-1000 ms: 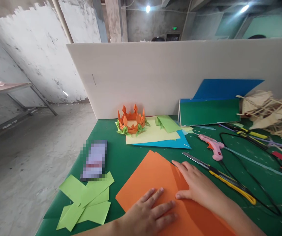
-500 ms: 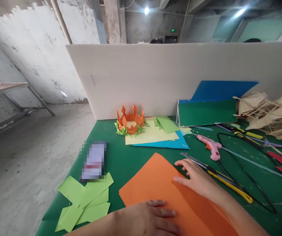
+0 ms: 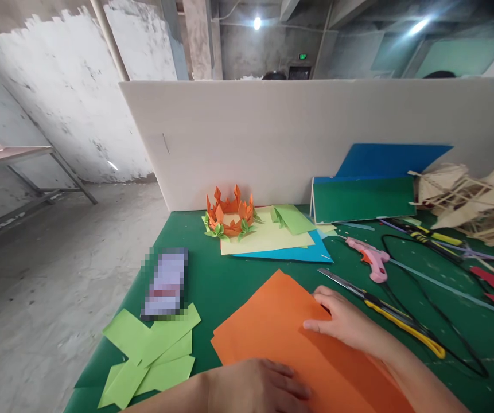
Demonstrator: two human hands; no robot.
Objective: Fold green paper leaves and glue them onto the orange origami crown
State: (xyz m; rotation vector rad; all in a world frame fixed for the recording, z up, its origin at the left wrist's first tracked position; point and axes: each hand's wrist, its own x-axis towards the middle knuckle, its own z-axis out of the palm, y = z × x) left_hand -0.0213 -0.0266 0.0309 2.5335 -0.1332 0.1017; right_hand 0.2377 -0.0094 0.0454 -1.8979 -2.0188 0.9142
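Orange paper sheets [image 3: 268, 321] lie stacked at the front of the green table, their corners slightly out of line. My left hand [image 3: 264, 387] rests on the near part of the stack, fingers stretched out and close together. At the right edge of the sheets, my right hand [image 3: 343, 321] has its thumb on top and its other fingers curled around the edge. A utility knife with a yellow handle [image 3: 401, 327] lies just right of that hand. Light green paper pieces [image 3: 147, 355] overlap one another left of my left hand.
An orange paper crown with green leaves [image 3: 229, 221] stands on cream and blue sheets [image 3: 268, 244]. A phone-like pixelated object [image 3: 167, 281] lies at the left. On the right are a pink glue gun [image 3: 373, 258], its cord and wooden models [image 3: 470, 198]. A white board [image 3: 247, 137] stands behind.
My right hand's fingers have closed around the right edge of the orange sheets. The top sheet has shifted slightly, so more of a lower sheet shows at the left corner.
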